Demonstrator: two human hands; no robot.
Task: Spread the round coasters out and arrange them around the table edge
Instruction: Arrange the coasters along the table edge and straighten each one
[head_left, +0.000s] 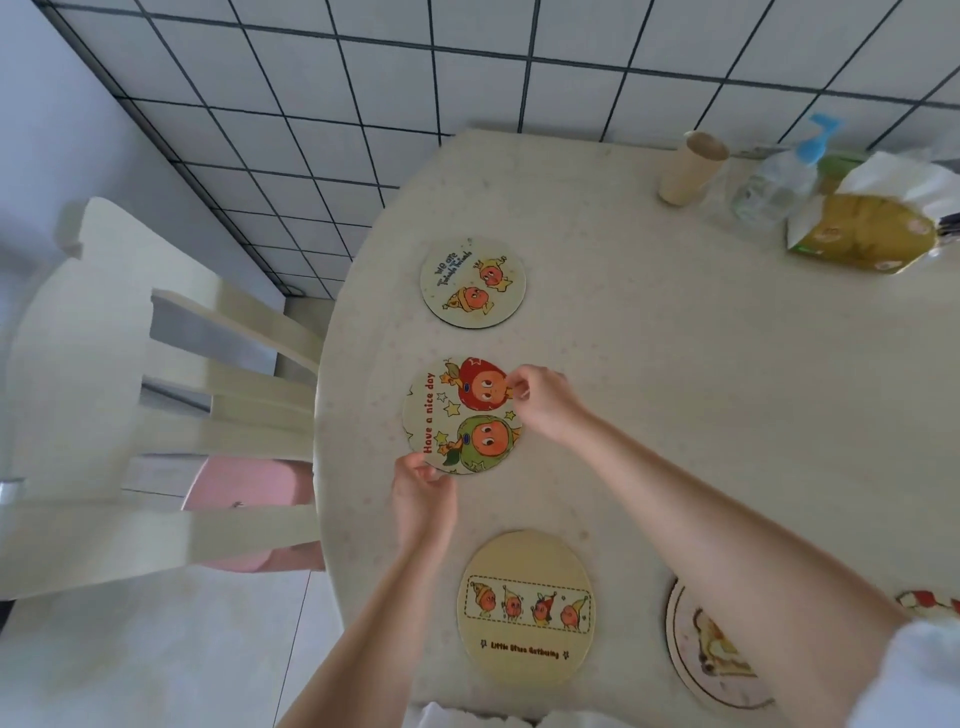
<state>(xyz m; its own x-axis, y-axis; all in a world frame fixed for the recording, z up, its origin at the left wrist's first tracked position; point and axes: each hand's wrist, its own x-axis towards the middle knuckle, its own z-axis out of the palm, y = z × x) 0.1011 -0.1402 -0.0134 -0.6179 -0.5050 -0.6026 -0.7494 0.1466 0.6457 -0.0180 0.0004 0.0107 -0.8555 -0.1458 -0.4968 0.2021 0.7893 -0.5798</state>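
Round cartoon coasters lie along the left edge of the cream table (701, 389). The middle coaster (457, 415) reads "Have a nice day" and lies flat. My left hand (422, 493) pinches its near rim, and my right hand (540, 400) pinches its far right rim. A pale coaster (472, 283) sits further away, near the edge. A yellow coaster (525, 608) lies closest to me. Another coaster (711, 654) is partly hidden under my right forearm. A sliver of one more coaster (930, 603) shows at the right margin.
A paper cup (691, 166), a clear bottle with a blue cap (784, 176) and a yellow tissue pack (867, 234) stand at the table's far right. A cream chair (156, 415) with a pink cushion (249, 483) is pushed against the left edge.
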